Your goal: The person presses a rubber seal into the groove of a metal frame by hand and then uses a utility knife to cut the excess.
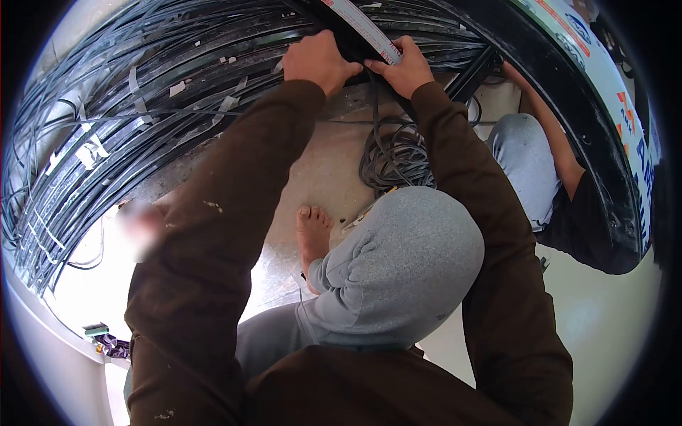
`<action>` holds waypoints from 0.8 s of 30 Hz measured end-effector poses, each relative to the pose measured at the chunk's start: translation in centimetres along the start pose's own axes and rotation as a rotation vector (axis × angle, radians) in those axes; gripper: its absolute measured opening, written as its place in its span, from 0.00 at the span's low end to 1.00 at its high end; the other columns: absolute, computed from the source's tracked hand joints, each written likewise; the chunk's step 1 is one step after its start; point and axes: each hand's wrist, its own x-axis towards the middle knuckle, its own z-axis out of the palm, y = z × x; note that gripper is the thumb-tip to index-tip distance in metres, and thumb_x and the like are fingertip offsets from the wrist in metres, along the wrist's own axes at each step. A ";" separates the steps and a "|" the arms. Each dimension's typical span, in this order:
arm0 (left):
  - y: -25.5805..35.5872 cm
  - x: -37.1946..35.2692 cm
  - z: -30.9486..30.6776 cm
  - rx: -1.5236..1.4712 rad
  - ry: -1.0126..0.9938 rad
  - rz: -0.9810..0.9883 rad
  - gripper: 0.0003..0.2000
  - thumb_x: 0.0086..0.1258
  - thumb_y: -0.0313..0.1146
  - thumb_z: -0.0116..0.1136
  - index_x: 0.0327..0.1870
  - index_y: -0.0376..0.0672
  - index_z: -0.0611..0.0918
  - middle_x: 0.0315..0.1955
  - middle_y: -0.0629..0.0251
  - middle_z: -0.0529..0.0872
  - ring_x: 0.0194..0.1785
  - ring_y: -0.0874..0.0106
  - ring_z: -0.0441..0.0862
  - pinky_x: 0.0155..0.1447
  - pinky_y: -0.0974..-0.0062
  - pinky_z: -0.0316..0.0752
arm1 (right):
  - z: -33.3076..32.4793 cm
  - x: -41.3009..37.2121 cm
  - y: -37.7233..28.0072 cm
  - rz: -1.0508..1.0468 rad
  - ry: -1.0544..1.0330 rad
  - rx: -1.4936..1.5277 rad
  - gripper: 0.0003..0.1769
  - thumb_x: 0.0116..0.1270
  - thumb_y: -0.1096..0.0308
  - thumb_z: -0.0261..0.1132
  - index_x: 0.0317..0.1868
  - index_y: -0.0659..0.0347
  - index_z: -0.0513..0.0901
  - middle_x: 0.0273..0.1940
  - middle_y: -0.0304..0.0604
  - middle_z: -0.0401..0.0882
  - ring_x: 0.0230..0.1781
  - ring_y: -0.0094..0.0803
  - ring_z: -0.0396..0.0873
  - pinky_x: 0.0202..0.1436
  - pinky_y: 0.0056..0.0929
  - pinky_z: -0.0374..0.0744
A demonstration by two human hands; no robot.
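Note:
My left hand [317, 62] is closed, its fingers curled down among the long black bars and its thumb pointing right. Close beside it, my right hand [406, 69] is closed too, with its thumb meeting the left thumb at the lower end of a white label with red print [366, 28]. From between the thumbs a dark flexible strip [376, 106] hangs down to a loose coil [394, 160] on the floor. Both hands appear to pinch this strip against the labelled black bar [312, 8]; the fingertips are partly hidden.
Many long dark strips [170, 82] run across the upper left, with torn tape [91, 150] on them. Another person's forearm [543, 121] and grey-clad knee [522, 160] are at the right, beneath a large black frame [568, 106]. A bare foot [313, 231] rests on the floor.

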 end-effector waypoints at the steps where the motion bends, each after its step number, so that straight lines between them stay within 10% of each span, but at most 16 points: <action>1: 0.5 -0.8 0.2 -0.015 0.012 0.023 0.21 0.55 0.47 0.72 0.42 0.39 0.86 0.37 0.53 0.88 0.44 0.54 0.86 0.49 0.60 0.79 | 0.1 0.0 0.2 0.003 0.001 0.001 0.39 0.49 0.50 0.80 0.51 0.70 0.74 0.49 0.57 0.78 0.52 0.48 0.78 0.57 0.40 0.76; 5: 2.1 -4.7 3.8 -0.104 0.384 0.234 0.14 0.61 0.39 0.67 0.42 0.38 0.85 0.35 0.54 0.88 0.40 0.55 0.86 0.45 0.59 0.78 | 0.3 0.3 0.6 0.017 -0.008 0.008 0.40 0.49 0.50 0.80 0.53 0.70 0.73 0.50 0.59 0.78 0.53 0.49 0.78 0.58 0.40 0.76; 8: 5.0 -7.2 5.7 -0.598 0.040 -0.325 0.14 0.65 0.38 0.64 0.43 0.36 0.84 0.37 0.51 0.88 0.45 0.51 0.85 0.50 0.56 0.78 | 0.3 0.1 0.7 -0.002 0.000 0.010 0.40 0.50 0.51 0.80 0.53 0.71 0.72 0.50 0.57 0.78 0.51 0.45 0.79 0.56 0.38 0.76; 11: 6.1 -6.7 7.5 -0.761 0.187 -0.502 0.12 0.66 0.38 0.62 0.39 0.37 0.86 0.34 0.49 0.88 0.43 0.51 0.85 0.49 0.57 0.78 | 0.4 0.2 0.9 -0.014 0.005 0.009 0.38 0.52 0.52 0.79 0.52 0.71 0.72 0.47 0.55 0.79 0.48 0.39 0.79 0.53 0.34 0.77; 24: 7.7 -5.0 7.6 -0.788 0.121 -0.562 0.14 0.69 0.39 0.55 0.35 0.35 0.85 0.34 0.44 0.87 0.43 0.47 0.84 0.48 0.52 0.77 | 0.3 0.1 0.2 0.010 0.038 -0.014 0.37 0.53 0.52 0.79 0.51 0.70 0.73 0.47 0.56 0.80 0.47 0.40 0.81 0.53 0.35 0.78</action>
